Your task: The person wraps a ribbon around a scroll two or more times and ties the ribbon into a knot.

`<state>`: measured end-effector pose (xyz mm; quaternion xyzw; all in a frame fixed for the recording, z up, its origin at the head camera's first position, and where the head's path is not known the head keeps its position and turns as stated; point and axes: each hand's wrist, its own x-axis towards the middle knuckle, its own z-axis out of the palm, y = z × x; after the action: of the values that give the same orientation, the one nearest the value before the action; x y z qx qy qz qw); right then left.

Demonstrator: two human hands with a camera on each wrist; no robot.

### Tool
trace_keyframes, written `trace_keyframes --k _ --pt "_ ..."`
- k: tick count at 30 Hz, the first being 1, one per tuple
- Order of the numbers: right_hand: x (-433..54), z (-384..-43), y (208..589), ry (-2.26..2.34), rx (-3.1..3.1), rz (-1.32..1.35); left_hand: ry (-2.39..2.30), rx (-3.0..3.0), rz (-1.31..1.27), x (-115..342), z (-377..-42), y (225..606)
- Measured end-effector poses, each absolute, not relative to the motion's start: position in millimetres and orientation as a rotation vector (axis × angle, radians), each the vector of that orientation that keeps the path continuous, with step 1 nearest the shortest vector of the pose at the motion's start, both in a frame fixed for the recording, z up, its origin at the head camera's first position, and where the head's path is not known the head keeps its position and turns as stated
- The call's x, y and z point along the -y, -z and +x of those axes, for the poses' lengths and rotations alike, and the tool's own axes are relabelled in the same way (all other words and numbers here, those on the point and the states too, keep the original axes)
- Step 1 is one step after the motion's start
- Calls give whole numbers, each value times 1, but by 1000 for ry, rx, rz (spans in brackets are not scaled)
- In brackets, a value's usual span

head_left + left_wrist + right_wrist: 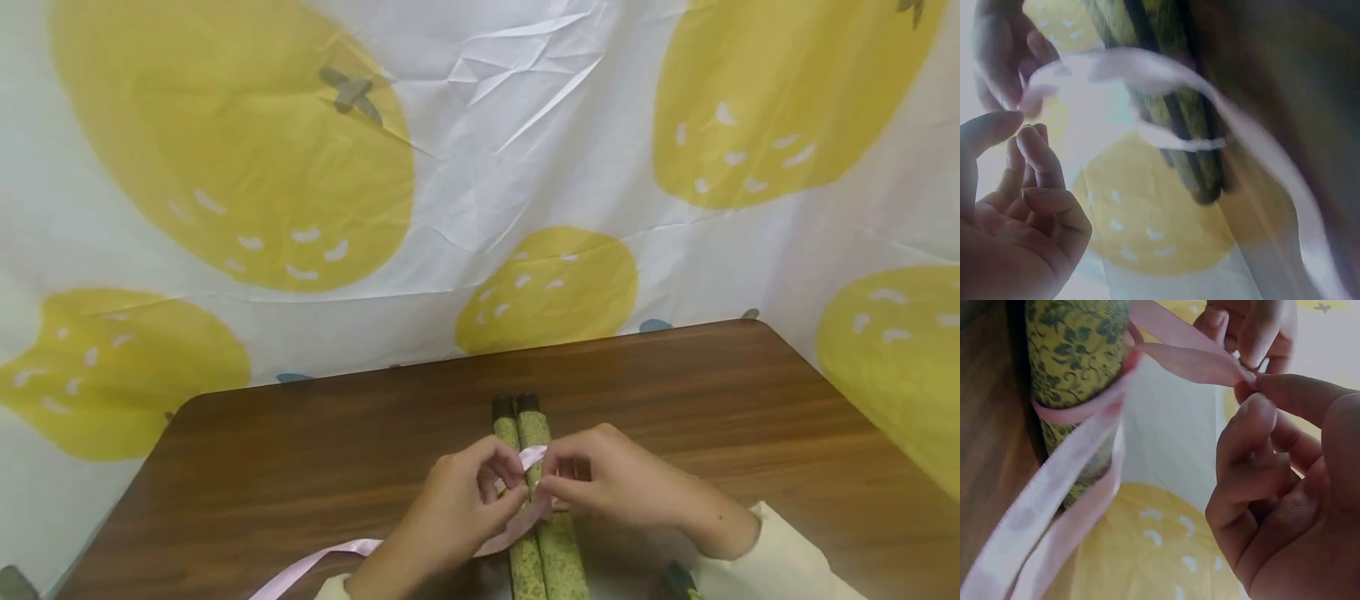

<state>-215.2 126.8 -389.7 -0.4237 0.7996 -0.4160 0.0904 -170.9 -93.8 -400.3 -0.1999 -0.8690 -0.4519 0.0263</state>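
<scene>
Right grip [626,481] pinches pink ribbon [1191,365] round 2 rods [535,429]; left grip [467,502], I cannot tell.

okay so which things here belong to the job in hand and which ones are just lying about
In the job:
- pink ribbon, pinched by the right hand
- two patterned rods, ribbon looped around them

Just around:
- wooden table
- lemon-print cloth
- dark object at the bottom edge, unidentifiable

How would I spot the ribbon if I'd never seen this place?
Find the brown table before the fruit-print cloth. On it lie two dark-ended, yellow-green rolls, side by side. The ribbon is the thin, pale pink strip looped around them and pinched by the right hand: plain and floppy, unlike the thick, patterned rolls.
</scene>
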Motion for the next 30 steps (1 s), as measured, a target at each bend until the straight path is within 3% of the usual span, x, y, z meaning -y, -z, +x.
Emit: trace_keyframes --k 12,30 --pt "-126 -210 385 969 -2641 -1411 549 2894 -533 94 -200 412" --pt "-126 -207 385 669 -2849 -1441 420 2777 -510 84 -205 418"
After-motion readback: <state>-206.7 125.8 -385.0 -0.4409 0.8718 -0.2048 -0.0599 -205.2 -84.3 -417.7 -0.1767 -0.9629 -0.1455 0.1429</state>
